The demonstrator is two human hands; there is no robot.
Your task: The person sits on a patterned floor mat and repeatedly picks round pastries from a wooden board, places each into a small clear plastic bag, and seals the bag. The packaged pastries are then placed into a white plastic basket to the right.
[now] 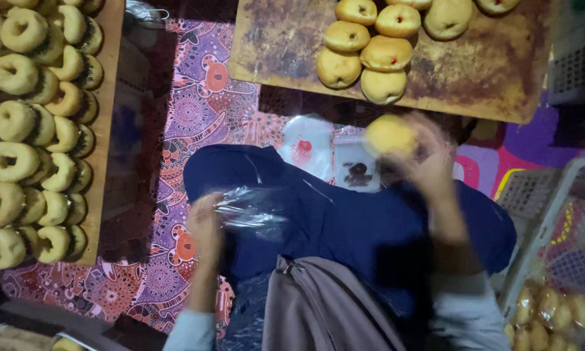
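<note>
Right hand grips a bun — left hand holds plastic bag.

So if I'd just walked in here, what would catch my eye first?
Probably the rows of ring doughnuts crowding the wooden board at far left, and the round filled buns piled on the worn wooden board at top. In the middle, the right hand lifts a pale bun, blurred, while the left hand has a grip on a clear plastic bag over a dark blue lap.

Motion blurs both hands; the crate of bagged buns is cut off
</note>
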